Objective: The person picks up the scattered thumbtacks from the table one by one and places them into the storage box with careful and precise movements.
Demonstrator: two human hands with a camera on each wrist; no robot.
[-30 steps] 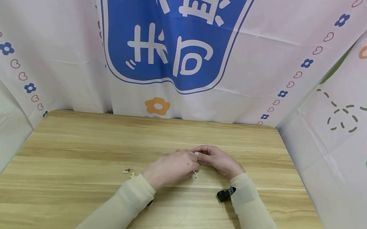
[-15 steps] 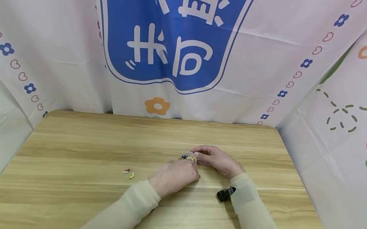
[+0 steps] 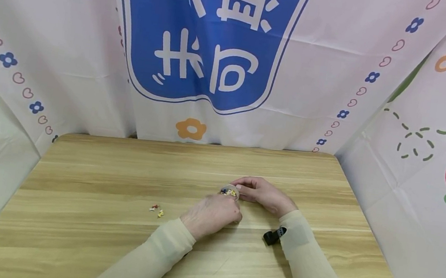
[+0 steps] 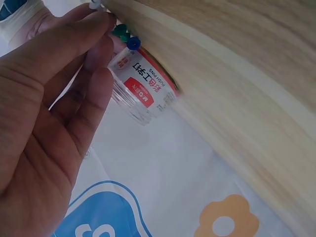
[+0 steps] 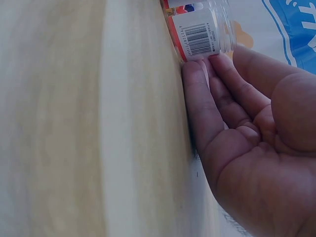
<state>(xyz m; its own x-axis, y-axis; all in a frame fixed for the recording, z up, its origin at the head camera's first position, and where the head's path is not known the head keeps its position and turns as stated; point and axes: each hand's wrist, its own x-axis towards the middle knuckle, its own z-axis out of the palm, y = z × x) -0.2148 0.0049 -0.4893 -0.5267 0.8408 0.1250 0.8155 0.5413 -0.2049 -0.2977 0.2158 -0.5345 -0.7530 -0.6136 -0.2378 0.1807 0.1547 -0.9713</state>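
Observation:
A clear jar of push pins (image 3: pixel 230 190) stands upright on the wooden table, its mouth showing several coloured pins inside. Beside it my right hand (image 3: pixel 264 195) holds the jar's side, with its fingertips on the label in the right wrist view. My left hand (image 3: pixel 213 215) is low over the table just in front of the jar. In the left wrist view its thumb and forefinger pinch a white push pin (image 4: pixel 95 5). A green push pin (image 4: pixel 120 30) and a blue push pin (image 4: pixel 134 43) lie between that hand and the jar.
Left of my left hand lie several loose push pins, a yellow push pin (image 3: pixel 160 214) among them, with red and white ones near it. A black clip-like device (image 3: pixel 271 237) sits at the right wrist. Printed cloth (image 3: pixel 225 125) hangs behind the table (image 3: pixel 117 167).
My left hand has drawn slightly toward the body and right, uncovering the jar's mouth and the yellow pin. A white pin seen below its fingers is now covered. The right hand stays put.

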